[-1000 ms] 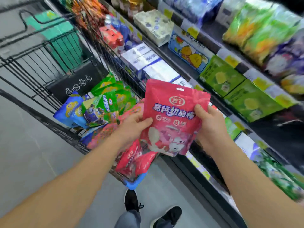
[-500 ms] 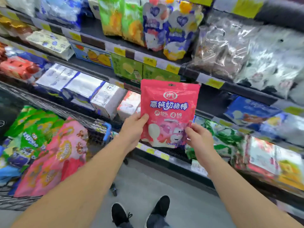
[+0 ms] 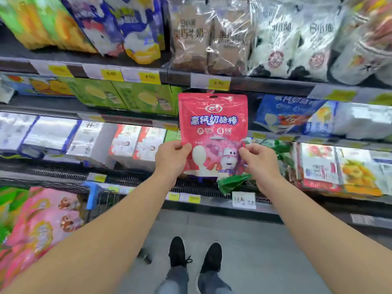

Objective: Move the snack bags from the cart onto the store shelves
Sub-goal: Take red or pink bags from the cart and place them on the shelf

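Note:
I hold a red snack bag (image 3: 212, 124) upright in front of the store shelves (image 3: 275, 85), facing me. My left hand (image 3: 171, 158) pinches its lower left edge and my right hand (image 3: 257, 160) pinches its lower right edge. The bag sits level with a dark gap in the middle shelf, between green boxes (image 3: 135, 98) on the left and a blue bag (image 3: 284, 113) on the right. At the lower left, pink snack bags (image 3: 42, 225) and green ones lie in the cart (image 3: 93, 194).
Upper shelf holds brown and white bags in clear wrap (image 3: 254, 39). White and red boxes (image 3: 127, 143) fill the lower shelf at left, and a green bag (image 3: 231, 183) pokes out under the red one. My feet (image 3: 195, 253) stand on grey floor.
I turned from the cart towards the shelves and lifted the red bag up and closer to the middle shelf. Both hands slid down to its lower corners.

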A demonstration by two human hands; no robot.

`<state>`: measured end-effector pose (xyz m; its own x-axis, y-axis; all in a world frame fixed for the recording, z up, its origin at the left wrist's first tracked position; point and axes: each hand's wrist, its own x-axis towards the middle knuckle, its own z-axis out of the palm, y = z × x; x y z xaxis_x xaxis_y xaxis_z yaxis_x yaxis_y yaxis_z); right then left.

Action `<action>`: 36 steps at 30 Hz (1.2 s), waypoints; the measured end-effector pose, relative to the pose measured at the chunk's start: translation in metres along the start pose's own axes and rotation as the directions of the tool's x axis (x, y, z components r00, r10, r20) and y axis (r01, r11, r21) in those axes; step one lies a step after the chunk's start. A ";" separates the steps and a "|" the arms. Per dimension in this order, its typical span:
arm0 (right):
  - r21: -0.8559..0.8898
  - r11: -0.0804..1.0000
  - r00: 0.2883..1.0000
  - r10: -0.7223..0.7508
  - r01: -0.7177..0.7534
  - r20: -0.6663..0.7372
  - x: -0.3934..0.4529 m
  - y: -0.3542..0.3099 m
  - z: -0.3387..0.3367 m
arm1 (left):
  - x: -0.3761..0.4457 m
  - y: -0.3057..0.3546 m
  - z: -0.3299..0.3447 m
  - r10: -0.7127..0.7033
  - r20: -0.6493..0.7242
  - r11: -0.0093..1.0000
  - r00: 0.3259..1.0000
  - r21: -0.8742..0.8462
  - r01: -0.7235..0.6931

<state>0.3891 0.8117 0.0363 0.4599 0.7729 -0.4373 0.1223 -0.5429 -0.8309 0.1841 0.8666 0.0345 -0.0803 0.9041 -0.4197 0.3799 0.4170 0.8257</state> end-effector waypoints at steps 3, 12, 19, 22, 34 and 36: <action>-0.135 0.987 0.995 -0.090 0.084 -0.042 0.018 0.005 -0.004 | 0.023 0.000 0.019 0.024 0.014 0.999 1.000 0.031 -0.024; -0.330 0.933 0.969 -0.201 0.146 -0.140 0.084 0.017 0.003 | 0.101 -0.010 0.059 0.086 0.093 0.993 0.992 -0.083 -0.078; -0.092 0.974 0.923 -0.228 0.209 -0.309 0.141 0.006 0.019 | 0.152 0.016 0.069 0.302 0.015 0.947 0.953 -0.120 -0.298; 0.145 0.953 0.933 -0.216 0.266 -0.287 0.152 0.004 0.027 | 0.165 0.023 0.077 0.357 -0.006 0.921 0.934 -0.165 -0.353; 0.196 0.943 0.953 -0.228 0.267 -0.198 0.135 0.036 0.048 | 0.158 0.001 0.097 0.279 0.222 0.926 0.934 -0.319 -0.201; 0.082 0.958 0.956 -0.263 0.275 -0.133 0.135 0.036 0.049 | 0.157 0.005 0.101 0.278 0.286 0.928 0.917 -0.327 -0.180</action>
<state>0.4125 0.9126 -0.0690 0.5246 0.8373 -0.1539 0.1711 -0.2808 -0.9444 0.2667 1.0012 -0.0648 0.2955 0.9185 -0.2627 0.0651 0.2549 0.9648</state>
